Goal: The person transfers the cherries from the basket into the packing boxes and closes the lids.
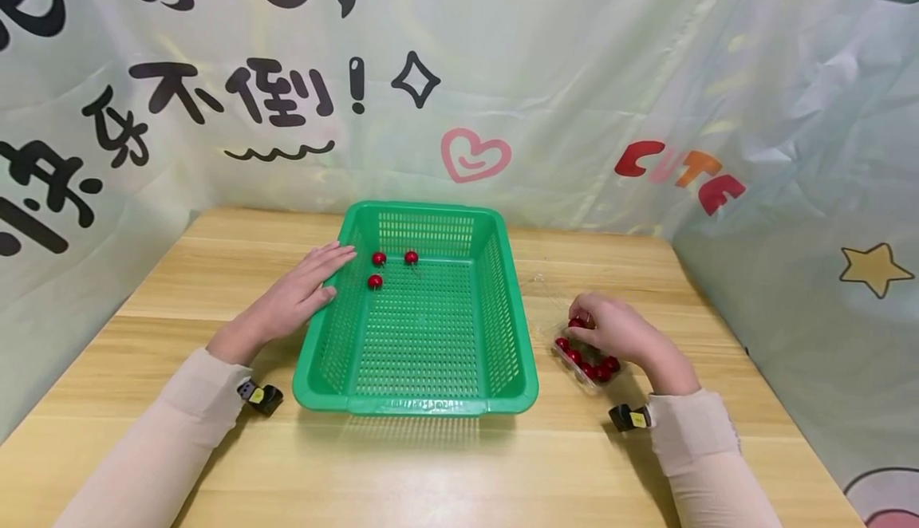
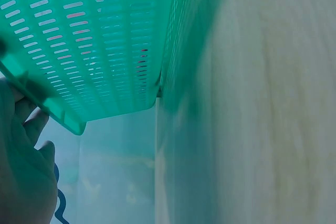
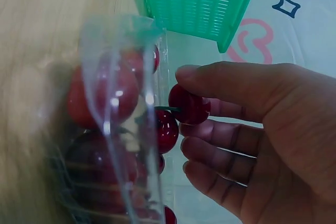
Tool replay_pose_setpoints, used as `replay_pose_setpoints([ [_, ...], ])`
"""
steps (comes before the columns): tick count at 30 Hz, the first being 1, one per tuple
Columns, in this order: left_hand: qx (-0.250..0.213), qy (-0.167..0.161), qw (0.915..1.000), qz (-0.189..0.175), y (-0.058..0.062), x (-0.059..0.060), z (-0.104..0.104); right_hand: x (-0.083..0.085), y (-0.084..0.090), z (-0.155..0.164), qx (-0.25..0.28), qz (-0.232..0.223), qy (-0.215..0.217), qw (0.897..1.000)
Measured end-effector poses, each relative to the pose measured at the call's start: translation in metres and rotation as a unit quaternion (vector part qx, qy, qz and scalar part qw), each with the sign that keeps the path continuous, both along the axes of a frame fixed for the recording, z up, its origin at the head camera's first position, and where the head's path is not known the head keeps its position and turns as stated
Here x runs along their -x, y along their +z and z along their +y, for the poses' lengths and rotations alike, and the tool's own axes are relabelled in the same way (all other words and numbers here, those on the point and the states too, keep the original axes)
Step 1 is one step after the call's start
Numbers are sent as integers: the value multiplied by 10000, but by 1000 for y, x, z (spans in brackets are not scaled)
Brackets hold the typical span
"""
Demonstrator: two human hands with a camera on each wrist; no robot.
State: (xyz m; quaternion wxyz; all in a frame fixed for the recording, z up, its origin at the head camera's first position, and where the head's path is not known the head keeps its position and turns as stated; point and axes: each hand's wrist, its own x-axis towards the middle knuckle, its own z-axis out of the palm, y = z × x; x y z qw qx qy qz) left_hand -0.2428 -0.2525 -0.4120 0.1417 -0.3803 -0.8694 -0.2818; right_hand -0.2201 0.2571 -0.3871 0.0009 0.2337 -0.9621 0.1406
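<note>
A green plastic basket (image 1: 420, 313) stands on the table with three red cherries (image 1: 375, 281) inside, towards its back left. My left hand (image 1: 297, 293) rests on the basket's left rim, its fingers extended over the edge. To the right of the basket is a clear plastic box (image 1: 585, 380) holding several red cherries (image 1: 588, 370) with green stems. Just over this box, my right hand (image 1: 621, 332) pinches one cherry (image 3: 189, 104) between thumb and fingers. That cherry touches or overlaps another cherry (image 3: 167, 131) at the box's edge; I cannot tell which.
The wooden table (image 1: 424, 480) carries the basket and box. Behind it hangs a pale printed cloth (image 1: 560, 113), which also closes in both sides. The box's transparent lid (image 1: 542, 297) appears folded out towards the basket. A small black camera sits on each wrist.
</note>
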Motion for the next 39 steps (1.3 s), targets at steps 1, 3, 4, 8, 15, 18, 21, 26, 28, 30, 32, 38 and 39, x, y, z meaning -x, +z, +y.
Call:
replay_pose_setpoints([
  [1,-8,-9,10000,-5,0,0,0,0,-1,0,-4,-44,-2,10000],
  [3,-6,-2,10000,-8,-1,-1,0,1,-1,0,5,-114,26,9999],
  [4,-3,6,10000,-1,-2,-1,0,1,-1,0,17,-138,53,9999],
  [8,-8,23,10000,11,-2,-2,0,1,-1,0,72,-238,128,9996],
  [15,-15,18,10000,-11,-2,-2,-1,0,-3,-2,13,-253,136,9996],
  [18,9,36,10000,-18,-2,-2,0,0,-2,-1,46,-258,99,9996],
  [21,36,64,10000,-28,-2,-1,0,0,0,0,164,-200,94,9996],
  [26,49,74,9999,-56,0,-1,1,-1,7,0,343,-131,154,9992],
  [28,51,68,9999,-55,0,-1,1,0,11,-1,384,-145,146,9991],
  [30,35,61,10000,-60,0,-1,1,0,17,-4,397,-114,185,9990],
  [32,28,63,10000,-46,0,-1,1,1,24,-7,366,-36,222,9991],
  [38,22,19,10000,-28,1,0,0,5,44,-21,102,425,444,9981],
  [39,16,7,10000,-28,1,0,0,5,48,-23,52,482,462,9978],
])
